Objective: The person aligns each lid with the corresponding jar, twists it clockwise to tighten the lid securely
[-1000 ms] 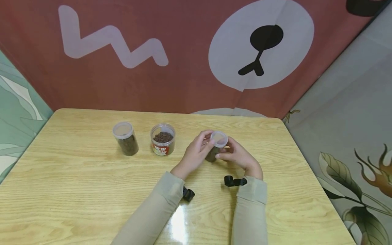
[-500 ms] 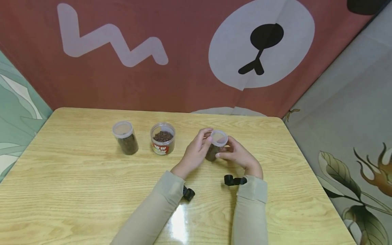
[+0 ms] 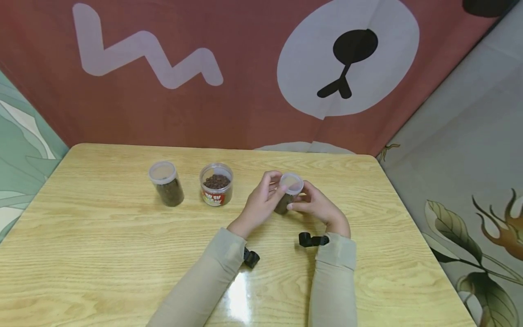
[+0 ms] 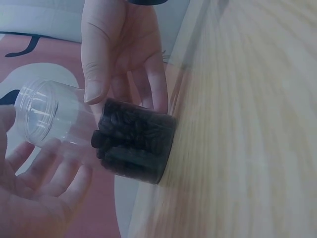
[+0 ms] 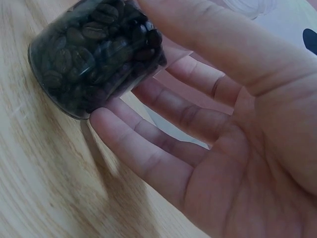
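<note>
A clear jar of dark coffee beans (image 3: pixel 283 205) stands on the table between both hands. Its upper half holds no beans, and its top has a pale ring; whether a clear lid sits there I cannot tell. The left hand (image 3: pixel 258 204) holds the jar near the top, with its thumb at the front and the fingers behind. Lower down on the opposite side, the right hand (image 3: pixel 323 211) grips the jar's body between thumb and fingers. Coffee beans show plainly through the jar wall (image 5: pixel 94 57) in the right wrist view.
Left of the hands, a wide clear tub (image 3: pixel 216 188) with a red label holds small brown pieces. Farther left stands another clear jar (image 3: pixel 169 190) with dark contents and a pale top. Printed cloth (image 3: pixel 245 113) hangs behind the wooden table (image 3: pixel 122 254).
The left thumb shifts slightly at the jar's rim. The jar, the right hand and the other containers keep their places.
</note>
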A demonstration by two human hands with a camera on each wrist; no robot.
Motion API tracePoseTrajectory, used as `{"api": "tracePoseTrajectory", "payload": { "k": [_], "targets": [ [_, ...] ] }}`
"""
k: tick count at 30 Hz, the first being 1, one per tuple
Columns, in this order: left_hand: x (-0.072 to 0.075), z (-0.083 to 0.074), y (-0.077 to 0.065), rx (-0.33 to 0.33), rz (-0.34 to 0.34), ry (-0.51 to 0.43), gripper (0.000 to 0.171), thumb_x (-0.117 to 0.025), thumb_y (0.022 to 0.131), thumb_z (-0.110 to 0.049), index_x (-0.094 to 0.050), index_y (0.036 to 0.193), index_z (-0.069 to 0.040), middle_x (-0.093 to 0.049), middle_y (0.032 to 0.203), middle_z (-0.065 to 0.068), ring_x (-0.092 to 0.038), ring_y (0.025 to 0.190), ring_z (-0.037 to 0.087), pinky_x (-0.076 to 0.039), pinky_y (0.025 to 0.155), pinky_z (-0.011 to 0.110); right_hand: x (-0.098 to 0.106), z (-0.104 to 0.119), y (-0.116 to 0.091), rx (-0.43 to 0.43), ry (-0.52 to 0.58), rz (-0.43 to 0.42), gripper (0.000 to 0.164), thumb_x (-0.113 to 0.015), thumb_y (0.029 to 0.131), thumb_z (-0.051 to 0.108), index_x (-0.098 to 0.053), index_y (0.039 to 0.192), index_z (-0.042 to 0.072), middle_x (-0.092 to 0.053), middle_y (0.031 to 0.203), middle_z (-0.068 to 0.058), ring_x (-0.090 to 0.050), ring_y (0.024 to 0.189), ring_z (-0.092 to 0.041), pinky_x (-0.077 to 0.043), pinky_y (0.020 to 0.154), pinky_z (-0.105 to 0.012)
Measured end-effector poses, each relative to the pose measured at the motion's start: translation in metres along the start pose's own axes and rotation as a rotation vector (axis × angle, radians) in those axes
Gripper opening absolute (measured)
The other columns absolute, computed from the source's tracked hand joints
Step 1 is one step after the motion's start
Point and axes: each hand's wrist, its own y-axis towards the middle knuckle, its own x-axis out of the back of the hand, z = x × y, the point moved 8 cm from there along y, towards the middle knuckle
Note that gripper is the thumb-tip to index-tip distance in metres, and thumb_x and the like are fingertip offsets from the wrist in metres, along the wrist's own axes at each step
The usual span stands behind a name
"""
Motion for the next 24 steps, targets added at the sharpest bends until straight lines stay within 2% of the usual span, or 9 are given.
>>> {"api": "tracePoseTrajectory", "payload": {
  "k": [2, 12, 24],
  "targets": [
    [0.0001, -0.0005, 0.0005, -0.002, 0.000, 0.011, 0.044, -0.046, 0.110, -0.027, -0.039, 0.147, -0.003, -0.050, 0.147, 0.014, -0.051, 0.136, 0.026, -0.043, 0.112, 0.034, 0.0000, 0.0000, 0.0001, 0.000, 0.001, 0.000, 0.059, -0.076, 0.092, 0.006, -0.045, 0.142, 0.003, -0.050, 0.114, -0.012, -0.055, 0.103, -0.026, -0.053, 0.084, -0.031],
    [-0.0004, 0.0011, 0.0018, 0.003, 0.009, 0.060, 0.045, -0.039, 0.112, -0.030, -0.042, 0.152, -0.010, -0.050, 0.148, 0.012, -0.055, 0.132, 0.025, -0.045, 0.110, 0.037, 0.0003, -0.0010, -0.0004, 0.006, 0.008, 0.002, 0.059, -0.075, 0.092, 0.006, -0.045, 0.142, 0.003, -0.049, 0.111, -0.012, -0.053, 0.100, -0.026, -0.052, 0.082, -0.031],
    [-0.0005, 0.0045, 0.0016, -0.009, -0.005, 0.023, 0.047, -0.046, 0.110, -0.029, -0.035, 0.147, -0.002, -0.048, 0.147, 0.018, -0.051, 0.136, 0.028, -0.043, 0.112, 0.034, 0.0002, -0.0022, 0.0004, 0.017, 0.013, 0.013, 0.059, -0.075, 0.092, 0.007, -0.045, 0.142, 0.006, -0.050, 0.113, -0.011, -0.055, 0.101, -0.023, -0.053, 0.084, -0.031]
  ]
}}
